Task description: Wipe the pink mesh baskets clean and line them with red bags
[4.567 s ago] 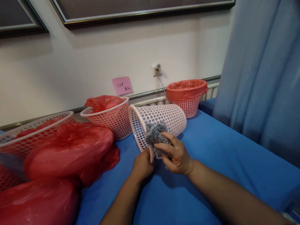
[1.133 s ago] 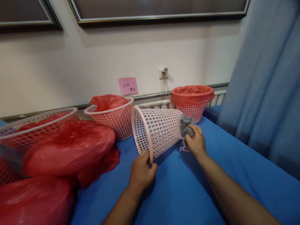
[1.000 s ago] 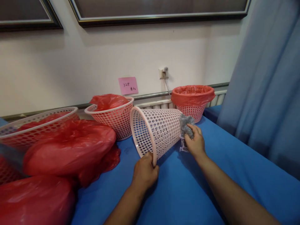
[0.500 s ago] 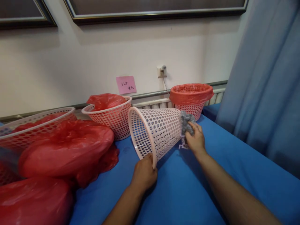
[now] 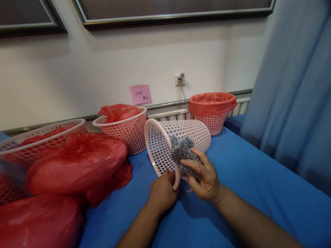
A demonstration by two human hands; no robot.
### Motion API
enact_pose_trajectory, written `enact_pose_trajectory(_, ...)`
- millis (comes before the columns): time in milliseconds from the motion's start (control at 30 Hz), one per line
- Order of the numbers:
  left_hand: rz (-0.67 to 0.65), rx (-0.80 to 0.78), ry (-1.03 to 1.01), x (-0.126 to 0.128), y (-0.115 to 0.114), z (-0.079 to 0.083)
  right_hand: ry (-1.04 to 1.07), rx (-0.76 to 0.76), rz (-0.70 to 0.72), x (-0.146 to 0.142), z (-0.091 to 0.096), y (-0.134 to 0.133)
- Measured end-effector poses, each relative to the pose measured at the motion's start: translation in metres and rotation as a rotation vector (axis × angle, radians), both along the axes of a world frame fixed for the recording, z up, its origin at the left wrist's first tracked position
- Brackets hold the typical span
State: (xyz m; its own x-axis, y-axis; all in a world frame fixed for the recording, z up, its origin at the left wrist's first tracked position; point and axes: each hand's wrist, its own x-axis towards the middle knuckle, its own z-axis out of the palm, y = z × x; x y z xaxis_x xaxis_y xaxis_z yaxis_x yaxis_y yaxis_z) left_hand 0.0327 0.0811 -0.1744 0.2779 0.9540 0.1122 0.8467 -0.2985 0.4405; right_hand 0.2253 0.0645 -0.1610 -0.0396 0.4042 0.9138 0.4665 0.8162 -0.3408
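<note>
A pale pink perforated plastic wastebasket (image 5: 198,132) lies on its side, its mouth facing left and toward me. My left hand (image 5: 162,191) is closed round the near, lower part of its rim. In my right hand (image 5: 205,177) is a grey speckled cleaning cloth (image 5: 182,151), pressed against the outer wall close to the rim. The fingers curl over the cloth, and part of the basket's side is hidden behind it.
A basket lined with a red bag (image 5: 212,108) stands behind. To the left are another basket (image 5: 126,132), a larger one (image 5: 77,123) and bulging red plastic bags (image 5: 77,165). All rest on a blue-covered surface (image 5: 248,172); a blue curtain (image 5: 289,86) hangs at right.
My right hand has brought the cloth from the basket's base end leftward to near its rim. The left hand keeps its hold, and the basket has turned slightly.
</note>
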Motion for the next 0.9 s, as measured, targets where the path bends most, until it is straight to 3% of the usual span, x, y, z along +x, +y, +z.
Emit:
enact_pose_trajectory(100,-0.068,0.044,-0.226,0.001,-0.004,0.011,-0.042,0.013,0.049,0.000,0.001,0.003)
enact_pose_trajectory(233,-0.175,0.251,-0.501,0.002,-0.009,0.020,-0.099,0.059,0.102,-0.004,-0.004,0.005)
enact_pose_trajectory(333,-0.212,0.327,-0.488,0.001,-0.011,0.019,0.025,-0.019,-0.111,0.011,-0.017,0.029)
enact_pose_trajectory(433,-0.235,0.324,-0.400,0.000,-0.010,0.013,0.301,-0.284,-0.396,0.042,-0.032,0.067)
enact_pose_trajectory(533,-0.253,0.257,-0.278,0.000,-0.007,0.004,0.457,-0.513,-0.479,0.061,-0.039,0.090)
enact_pose_trajectory(633,-0.233,0.145,-0.142,-0.001,-0.002,-0.004,0.364,-0.398,-0.401,0.048,-0.033,0.076)
enact_pose_trajectory(800,-0.196,0.031,-0.065,-0.003,0.003,-0.005,-0.011,-0.025,-0.081,0.002,-0.013,0.016)
enact_pose_trajectory(900,-0.278,0.013,-0.106,-0.005,0.003,0.000,-0.060,0.022,-0.041,0.001,-0.014,0.014)
